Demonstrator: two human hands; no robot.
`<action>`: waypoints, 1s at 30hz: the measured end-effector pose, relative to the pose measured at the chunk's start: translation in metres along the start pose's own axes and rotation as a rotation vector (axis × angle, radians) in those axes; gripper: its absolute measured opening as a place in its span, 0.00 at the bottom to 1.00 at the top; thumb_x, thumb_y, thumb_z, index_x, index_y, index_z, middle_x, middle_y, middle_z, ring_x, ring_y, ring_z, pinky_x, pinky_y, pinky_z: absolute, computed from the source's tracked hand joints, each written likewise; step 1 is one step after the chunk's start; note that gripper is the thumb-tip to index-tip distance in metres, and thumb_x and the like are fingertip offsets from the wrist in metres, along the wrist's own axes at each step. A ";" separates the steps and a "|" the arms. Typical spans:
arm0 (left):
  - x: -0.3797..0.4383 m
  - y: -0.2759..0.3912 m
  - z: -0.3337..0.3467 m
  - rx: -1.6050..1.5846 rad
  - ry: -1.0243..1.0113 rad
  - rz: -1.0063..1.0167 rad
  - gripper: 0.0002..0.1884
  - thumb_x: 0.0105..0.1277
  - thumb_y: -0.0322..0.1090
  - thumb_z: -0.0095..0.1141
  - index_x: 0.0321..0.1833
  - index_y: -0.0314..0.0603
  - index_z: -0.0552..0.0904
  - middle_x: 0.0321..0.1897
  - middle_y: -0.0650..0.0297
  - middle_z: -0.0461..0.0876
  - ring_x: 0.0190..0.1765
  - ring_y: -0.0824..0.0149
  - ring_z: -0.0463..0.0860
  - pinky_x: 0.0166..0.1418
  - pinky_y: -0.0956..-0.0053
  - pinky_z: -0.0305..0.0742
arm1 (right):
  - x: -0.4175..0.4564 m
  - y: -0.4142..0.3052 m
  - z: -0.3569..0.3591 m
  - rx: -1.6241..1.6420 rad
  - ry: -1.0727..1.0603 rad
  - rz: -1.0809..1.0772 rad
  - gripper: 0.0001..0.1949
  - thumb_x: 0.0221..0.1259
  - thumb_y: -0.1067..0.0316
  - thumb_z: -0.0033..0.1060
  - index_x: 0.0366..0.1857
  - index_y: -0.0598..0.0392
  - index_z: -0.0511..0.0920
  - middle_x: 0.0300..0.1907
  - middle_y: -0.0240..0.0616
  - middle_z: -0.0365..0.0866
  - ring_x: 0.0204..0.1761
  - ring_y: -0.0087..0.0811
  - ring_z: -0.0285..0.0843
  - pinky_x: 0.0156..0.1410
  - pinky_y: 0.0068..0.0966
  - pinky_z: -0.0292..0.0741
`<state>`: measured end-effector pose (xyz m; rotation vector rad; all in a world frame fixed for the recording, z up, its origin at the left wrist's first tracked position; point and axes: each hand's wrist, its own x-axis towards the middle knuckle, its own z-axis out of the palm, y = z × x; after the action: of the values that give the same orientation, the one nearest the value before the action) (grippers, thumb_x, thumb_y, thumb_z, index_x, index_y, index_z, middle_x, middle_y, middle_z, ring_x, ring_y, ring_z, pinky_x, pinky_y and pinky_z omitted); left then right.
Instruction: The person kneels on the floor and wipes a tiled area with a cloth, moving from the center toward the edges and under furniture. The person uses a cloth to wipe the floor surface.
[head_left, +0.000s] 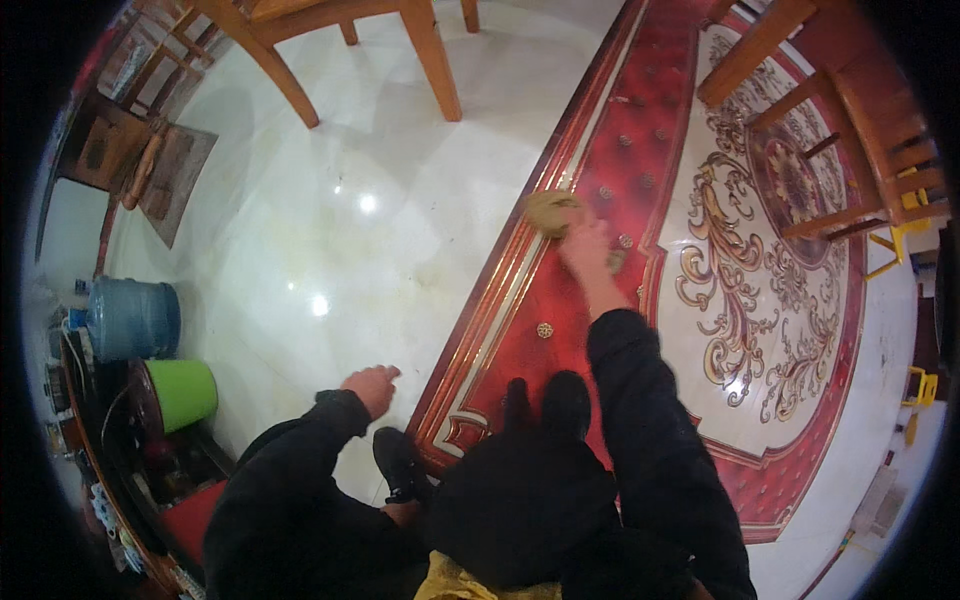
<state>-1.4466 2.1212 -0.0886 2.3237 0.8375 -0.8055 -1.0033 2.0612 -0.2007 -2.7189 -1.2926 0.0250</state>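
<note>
Bunched in my right hand (589, 244) is an olive-brown cloth (551, 212), pressed onto the red border of a glossy, carpet-patterned floor covering (517, 300). Motion blurs the hand a little, and part of the cloth sticks out on its far right side. My left hand (373, 388) holds nothing; its fingers are loosely bent, above the cream floor (300, 247) left of the patterned edge. Below me show my dark shoes (566, 401), one on the red border and one at its corner.
Wooden chair legs (439, 75) stand on the floor ahead. Another wooden chair (862, 150) stands on the patterned area at right. Along the left are a blue water jug (135, 319), a green bucket (184, 395) and a brown mat (180, 176). Yellow metal legs (889, 251) show far right.
</note>
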 end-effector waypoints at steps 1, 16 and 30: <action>0.003 -0.015 -0.001 -0.020 0.092 0.003 0.17 0.68 0.34 0.49 0.59 0.40 0.75 0.51 0.47 0.81 0.52 0.45 0.81 0.57 0.53 0.76 | 0.015 0.036 -0.012 0.060 -0.003 0.066 0.23 0.57 0.69 0.55 0.61 0.49 0.73 0.57 0.48 0.76 0.56 0.50 0.73 0.58 0.45 0.73; 0.033 0.171 0.013 0.546 -0.360 0.515 0.12 0.70 0.37 0.48 0.52 0.46 0.79 0.43 0.60 0.85 0.52 0.57 0.84 0.52 0.57 0.78 | -0.192 0.125 -0.021 0.316 -0.114 -0.186 0.24 0.58 0.70 0.55 0.62 0.47 0.73 0.63 0.47 0.72 0.61 0.51 0.71 0.61 0.45 0.72; 0.101 0.067 -0.039 0.316 -0.102 -0.332 0.15 0.63 0.29 0.47 0.51 0.40 0.81 0.45 0.45 0.85 0.51 0.45 0.84 0.54 0.53 0.80 | -0.163 -0.040 -0.072 0.885 -0.207 -0.896 0.18 0.55 0.72 0.55 0.52 0.54 0.77 0.47 0.48 0.80 0.48 0.50 0.79 0.54 0.41 0.76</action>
<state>-1.3228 2.1396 -0.1129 2.4157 1.1384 -1.2663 -1.1325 1.9524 -0.1306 -1.3155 -1.8425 0.6196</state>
